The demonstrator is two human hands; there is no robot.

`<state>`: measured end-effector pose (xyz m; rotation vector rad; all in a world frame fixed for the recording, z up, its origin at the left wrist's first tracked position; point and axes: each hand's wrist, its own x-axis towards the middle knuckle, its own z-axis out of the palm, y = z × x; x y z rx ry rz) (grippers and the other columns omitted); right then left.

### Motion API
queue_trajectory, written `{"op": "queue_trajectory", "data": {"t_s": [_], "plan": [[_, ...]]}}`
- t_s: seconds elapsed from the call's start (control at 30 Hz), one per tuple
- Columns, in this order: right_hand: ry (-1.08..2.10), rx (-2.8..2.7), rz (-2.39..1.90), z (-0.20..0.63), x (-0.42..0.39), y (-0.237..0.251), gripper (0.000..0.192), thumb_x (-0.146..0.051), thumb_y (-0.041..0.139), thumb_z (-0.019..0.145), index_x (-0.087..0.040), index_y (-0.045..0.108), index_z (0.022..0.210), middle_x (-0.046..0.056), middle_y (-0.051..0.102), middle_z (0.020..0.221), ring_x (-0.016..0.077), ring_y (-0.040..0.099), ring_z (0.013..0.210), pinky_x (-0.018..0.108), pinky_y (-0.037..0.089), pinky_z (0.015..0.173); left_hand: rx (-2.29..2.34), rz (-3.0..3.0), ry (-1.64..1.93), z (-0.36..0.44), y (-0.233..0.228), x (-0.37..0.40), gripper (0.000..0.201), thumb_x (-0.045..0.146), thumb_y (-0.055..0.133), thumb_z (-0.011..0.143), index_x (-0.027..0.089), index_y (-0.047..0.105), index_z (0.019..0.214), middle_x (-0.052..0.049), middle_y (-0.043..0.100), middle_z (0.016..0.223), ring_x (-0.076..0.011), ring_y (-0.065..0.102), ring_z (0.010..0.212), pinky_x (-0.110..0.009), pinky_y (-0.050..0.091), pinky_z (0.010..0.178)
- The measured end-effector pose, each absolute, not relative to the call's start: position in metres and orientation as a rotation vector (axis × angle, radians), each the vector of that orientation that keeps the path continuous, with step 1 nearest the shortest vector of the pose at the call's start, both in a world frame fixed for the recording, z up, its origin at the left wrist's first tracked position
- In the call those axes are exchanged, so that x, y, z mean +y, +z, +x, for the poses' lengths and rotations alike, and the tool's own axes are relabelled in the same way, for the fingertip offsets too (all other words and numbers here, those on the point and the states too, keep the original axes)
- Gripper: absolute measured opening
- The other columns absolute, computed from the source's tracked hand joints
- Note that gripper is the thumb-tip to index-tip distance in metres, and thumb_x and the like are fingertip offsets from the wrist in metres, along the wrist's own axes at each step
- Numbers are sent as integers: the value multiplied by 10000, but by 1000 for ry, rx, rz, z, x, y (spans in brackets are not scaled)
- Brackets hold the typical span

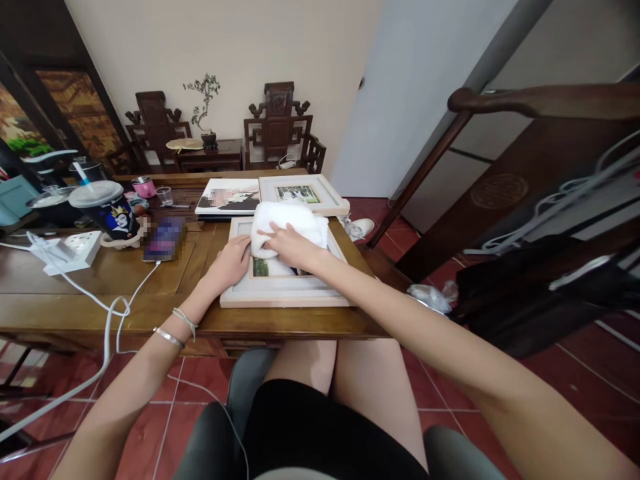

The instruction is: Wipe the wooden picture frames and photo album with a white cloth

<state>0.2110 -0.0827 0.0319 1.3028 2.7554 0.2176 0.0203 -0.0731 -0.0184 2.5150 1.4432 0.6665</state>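
A white-framed picture (280,290) lies flat at the near edge of the wooden table (100,287). A folded white cloth (290,223) rests on its glass. My right hand (293,247) presses flat on the cloth's near edge, fingers spread. My left hand (231,261) rests on the frame's left border and holds it down. Two more pictures lie behind it: a white-framed one (300,193) and a flat photo print (227,198).
A phone (163,239) on a white charging cable, a power strip (67,250), a dark lidded cup (107,210), a pink cup (145,187) and a glass (164,195) stand on the table's left. Carved chairs (280,127) line the far wall. A dark chair (525,200) stands at right.
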Motion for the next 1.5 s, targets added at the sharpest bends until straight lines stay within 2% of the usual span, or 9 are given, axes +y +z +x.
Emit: {"op": "queue_trajectory", "data": {"t_s": [0.17, 0.27, 0.43, 0.63, 0.8, 1.17, 1.27, 1.4, 1.5], "plan": [[-32, 2885, 1109, 226, -129, 44, 528, 107, 453, 723, -137, 728, 1102, 169, 573, 1412, 326, 468, 1344, 442, 437, 994, 1458, 2514, 658, 21, -20, -73, 411, 199, 392, 955, 150, 578, 1318, -141, 539, 1444, -272, 477, 1360, -484, 401, 1136], [-286, 2920, 996, 236, -151, 60, 536, 105, 453, 696, -178, 759, 1033, 116, 713, 1203, 270, 574, 1240, 332, 448, 947, 1468, 2493, 648, 22, -21, -75, 414, 201, 376, 961, 145, 573, 1320, -145, 521, 1459, -268, 455, 1381, -488, 381, 1150], [-337, 2912, 1079, 231, -139, 66, 502, 74, 478, 727, -177, 748, 1067, 93, 727, 1158, 235, 661, 1046, 287, 476, 853, 1434, 2450, 753, 21, -20, -76, 453, 294, 292, 1013, 148, 512, 1381, -142, 409, 1549, -254, 349, 1457, -478, 325, 1187], [248, 2833, 1363, 195, -78, 35, 476, 32, 389, 874, -105, 640, 1255, 197, 384, 1550, 357, 372, 1391, 502, 423, 1015, 1307, 2456, 893, 21, -11, -79, 534, 393, 231, 1034, 152, 364, 1492, -122, 370, 1579, -201, 280, 1492, -406, 226, 1234], [195, 2811, 1342, 174, -68, 25, 481, -37, 412, 918, -102, 540, 1378, 199, 436, 1514, 364, 312, 1416, 552, 338, 1081, 1328, 2404, 880, 24, -6, -84, 569, 449, 225, 1033, 159, 364, 1502, -106, 349, 1593, -207, 247, 1504, -423, 214, 1236], [-196, 2873, 1056, 196, -154, 59, 370, 72, 475, 770, -140, 733, 931, 143, 703, 994, 272, 603, 1131, 331, 455, 869, 1345, 2314, 853, 23, -11, -83, 639, 514, 179, 1027, 127, 422, 1474, -128, 409, 1556, -231, 313, 1478, -416, 248, 1219], [-119, 2878, 1191, 195, -139, 51, 430, 80, 446, 762, -130, 728, 1010, 168, 686, 1134, 293, 584, 1190, 373, 455, 916, 1360, 2293, 849, 22, -10, -86, 636, 532, 177, 1025, 156, 385, 1494, -120, 349, 1591, -223, 258, 1501, -427, 235, 1222], [15, 2932, 1366, 185, -101, 30, 646, 88, 412, 777, -135, 560, 1365, 167, 479, 1492, 308, 333, 1441, 474, 361, 1084, 1350, 2331, 788, 22, -7, -88, 645, 543, 191, 1022, 168, 291, 1537, -119, 213, 1643, -236, 102, 1534, -454, 160, 1240], [16, 2957, 1386, 175, -77, 21, 619, 54, 402, 829, -138, 522, 1406, 162, 403, 1552, 295, 273, 1469, 500, 327, 1117, 1334, 2420, 806, 22, -7, -87, 611, 515, 213, 1029, 187, 264, 1543, -105, 188, 1652, -246, 38, 1537, -495, 41, 1248]]}}
